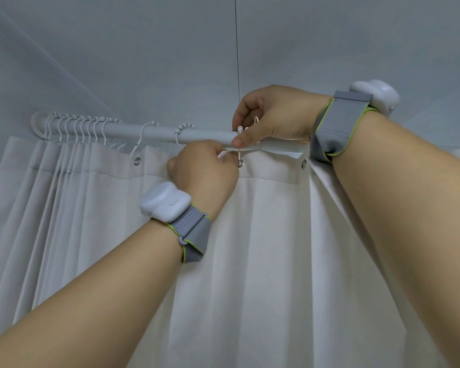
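- Curtain (263,235) hangs under the rod (154,131). It is bunched tight at the rod's left end and spread flat in the middle, and its top edge is loose off to the right.
- Right hand (274,115): thumb and fingers pinch the hook (239,155) right at the rod. The hook's lower end reaches down to 1 eyelet (240,163).
- Left hand (202,166): fingers are curled on the top hem just left of that eyelet, holding it up to the hook.
- I cannot tell whether the hook tip is fully through the eyelet; it is too small and partly covered by the thumb.
- Handling, my read: the cloth is soft, limp and light, so it will fold and slide away wherever it is unsupported. I would hold it on the stitched top band, close beside the metal ring, where it is stiffest.
- The hook looks like thin, stiff wire, small and easy to fumble. I would pinch the straight shank, not the beaded top, which likely rolls.
- Further left, 1 other hook (137,147) sits in its ring. 1 beaded hook (182,128) rides the rod, its lower end hidden behind the left hand.
- The next ring (303,163) on the right hangs without a hook.
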`<state>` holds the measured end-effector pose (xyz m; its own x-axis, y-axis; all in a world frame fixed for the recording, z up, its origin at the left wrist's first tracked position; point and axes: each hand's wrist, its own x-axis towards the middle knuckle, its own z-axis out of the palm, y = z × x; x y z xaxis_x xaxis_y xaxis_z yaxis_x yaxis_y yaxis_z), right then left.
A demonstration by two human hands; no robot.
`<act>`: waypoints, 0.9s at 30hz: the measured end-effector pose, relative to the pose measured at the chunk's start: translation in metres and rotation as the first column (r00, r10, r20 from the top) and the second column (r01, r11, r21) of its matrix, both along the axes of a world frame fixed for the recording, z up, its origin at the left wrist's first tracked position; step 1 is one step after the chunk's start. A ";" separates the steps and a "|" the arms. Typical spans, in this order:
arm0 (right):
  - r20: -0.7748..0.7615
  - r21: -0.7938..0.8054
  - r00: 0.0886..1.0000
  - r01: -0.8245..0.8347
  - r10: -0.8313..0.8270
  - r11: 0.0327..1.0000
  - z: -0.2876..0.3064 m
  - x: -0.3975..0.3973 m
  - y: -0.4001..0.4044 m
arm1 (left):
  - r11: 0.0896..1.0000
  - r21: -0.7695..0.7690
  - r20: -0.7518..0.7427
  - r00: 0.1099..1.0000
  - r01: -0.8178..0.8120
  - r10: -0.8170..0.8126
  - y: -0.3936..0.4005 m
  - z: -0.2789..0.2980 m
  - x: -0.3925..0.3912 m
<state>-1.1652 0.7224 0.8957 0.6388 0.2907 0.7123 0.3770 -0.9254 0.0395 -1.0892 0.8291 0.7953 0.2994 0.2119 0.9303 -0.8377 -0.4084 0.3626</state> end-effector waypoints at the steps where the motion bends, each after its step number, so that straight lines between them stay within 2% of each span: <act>1: -0.003 0.009 1.000 -0.007 0.007 1.000 0.000 0.001 0.000 | 1.000 0.009 -0.017 1.000 -0.006 0.007 0.000 -0.001 0.001; 5: 0.022 0.030 0.999 -0.025 0.025 0.999 -0.002 0.002 -0.001 | 0.998 0.055 -0.085 0.996 0.005 0.000 0.002 -0.001 0.002; 8: 0.035 0.042 0.998 -0.044 0.042 0.998 -0.004 0.003 -0.001 | 0.991 0.127 -0.128 0.990 -0.045 0.062 0.007 0.001 0.000; 13: 0.066 0.094 0.996 -0.069 0.063 0.993 -0.005 0.004 -0.003 | 0.969 0.234 -0.134 0.985 -0.080 0.113 0.015 0.002 -0.004; 15: 0.067 0.063 0.998 -0.015 0.011 0.998 -0.005 0.005 0.000 | 0.966 0.238 -0.087 0.988 -0.105 0.129 0.017 -0.002 -0.005; 17: 0.076 0.037 0.996 0.038 -0.040 0.999 -0.005 0.002 0.003 | 0.976 0.179 0.045 0.992 -0.121 0.115 0.018 -0.008 -0.005; 21: 0.089 0.039 0.995 0.043 -0.047 0.998 -0.008 0.000 0.006 | 0.980 0.009 0.297 0.936 -0.201 0.189 0.018 -0.022 -0.004; 23: 0.108 0.045 0.993 0.047 -0.051 0.998 -0.009 0.001 0.005 | 0.978 -0.034 0.326 0.922 -0.208 0.208 0.017 -0.025 -0.008; 27: 0.136 0.045 0.989 0.056 -0.062 0.997 -0.009 0.002 0.005 | 0.963 0.030 0.222 0.941 -0.269 0.256 0.014 -0.022 -0.005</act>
